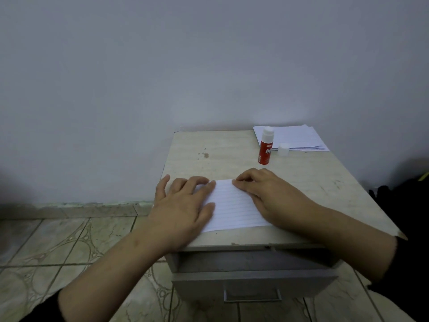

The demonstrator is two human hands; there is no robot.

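A lined white sheet (pixel 234 205) is being held down on the near part of the cabinet top (pixel 301 180), between and under both hands. Its left part is being covered by the left hand (pixel 183 205), which is being laid flat on it with the fingers straight and somewhat spread, the fingertips pointing toward the wall; nothing is being gripped by that hand. The sheet's right side and far right corner are being covered by the right hand (pixel 267 194), whose fingers are being bent so that their tips are being set on the far edge of the sheet, close to the left hand's fingertips. Whether that edge is being pinched or only pressed cannot be told. The bare middle of the sheet is showing between the two hands, and its near edge is lying just short of the cabinet's front edge.

Farther back on the same top, beyond the right hand and apart from the sheet, a red glue stick (pixel 265 146) is standing upright with its cap off. The white cap (pixel 283 150) is lying just beside it, at the near edge of a stack of lined paper (pixel 299 137) in the far right corner. Below the top, a drawer (pixel 250 282) is standing partly pulled out. A tiled floor (pixel 58 242) is being shown to the left.
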